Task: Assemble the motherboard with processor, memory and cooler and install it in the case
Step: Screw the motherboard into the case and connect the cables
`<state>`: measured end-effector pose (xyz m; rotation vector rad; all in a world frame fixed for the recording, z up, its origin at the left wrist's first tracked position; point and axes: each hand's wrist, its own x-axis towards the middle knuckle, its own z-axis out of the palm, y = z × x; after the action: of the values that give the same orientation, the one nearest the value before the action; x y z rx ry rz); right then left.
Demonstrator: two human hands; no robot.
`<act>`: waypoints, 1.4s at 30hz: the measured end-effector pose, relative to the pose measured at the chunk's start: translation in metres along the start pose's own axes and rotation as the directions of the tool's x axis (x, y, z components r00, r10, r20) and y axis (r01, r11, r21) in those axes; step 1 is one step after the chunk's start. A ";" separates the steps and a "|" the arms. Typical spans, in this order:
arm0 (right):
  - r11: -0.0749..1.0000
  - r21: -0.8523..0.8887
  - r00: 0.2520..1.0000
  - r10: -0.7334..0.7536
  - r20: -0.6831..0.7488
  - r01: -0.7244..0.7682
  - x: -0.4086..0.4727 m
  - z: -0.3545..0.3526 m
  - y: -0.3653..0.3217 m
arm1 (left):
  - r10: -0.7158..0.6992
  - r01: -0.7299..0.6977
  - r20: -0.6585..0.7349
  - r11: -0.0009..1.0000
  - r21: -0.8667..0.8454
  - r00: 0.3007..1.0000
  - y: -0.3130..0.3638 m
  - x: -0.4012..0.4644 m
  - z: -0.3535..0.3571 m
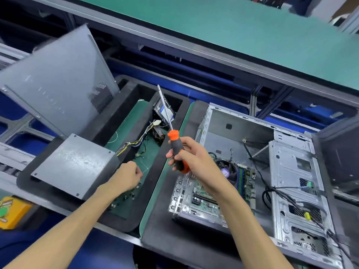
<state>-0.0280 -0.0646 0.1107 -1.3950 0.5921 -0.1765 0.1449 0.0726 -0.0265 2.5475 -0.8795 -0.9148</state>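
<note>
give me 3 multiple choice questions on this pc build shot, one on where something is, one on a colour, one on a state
1. Where is the motherboard?
A. inside the open case
B. on the foam tray
C. on the green shelf

2. What colours is the screwdriver handle?
A. blue and white
B. orange and dark grey
C. all yellow

3. What is the right hand doing?
A. resting open on the case
B. gripping the screwdriver, tip pointing up and away
C. holding a cable

Answers:
1. A: the board with its cooler fan lies within the case walls.
2. B: orange ends show around a dark grey grip.
3. B: its fingers wrap the handle, while the left hand reaches into the foam tray.
</note>
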 end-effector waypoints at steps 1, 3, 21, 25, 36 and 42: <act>1.000 -0.011 1.000 -0.006 0.001 0.006 -0.004 -0.004 0.000 | 0.001 -0.001 -0.002 0.995 -0.098 1.000 0.009 -0.003 -0.007; 1.000 -0.020 1.000 -0.019 -0.003 0.019 -0.013 -0.014 0.000 | 0.051 -0.054 -0.019 0.949 -0.311 0.999 0.030 -0.011 -0.023; 0.991 -0.125 0.993 -0.067 -0.094 0.055 -0.089 -0.104 0.023 | 0.346 -0.175 -0.105 0.180 -0.968 0.932 0.167 -0.057 -0.078; 0.986 -0.155 0.993 -0.078 -0.089 0.063 -0.095 -0.114 0.024 | 0.351 -0.236 -0.125 0.295 -0.926 0.928 0.177 -0.066 -0.073; 0.978 -0.175 0.986 -0.135 -0.094 0.117 -0.099 -0.126 0.032 | 0.276 -0.281 -0.186 0.359 -0.890 0.943 0.193 -0.075 -0.065; 0.985 -0.013 0.971 -0.171 -0.166 0.171 -0.101 -0.130 0.039 | 0.246 -0.254 -0.181 0.312 -0.915 0.952 0.194 -0.076 -0.065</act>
<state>-0.1857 -0.1248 0.0944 -1.4387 0.6092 -0.4354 0.0540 -0.0247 0.1468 1.3247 -0.4598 -0.9114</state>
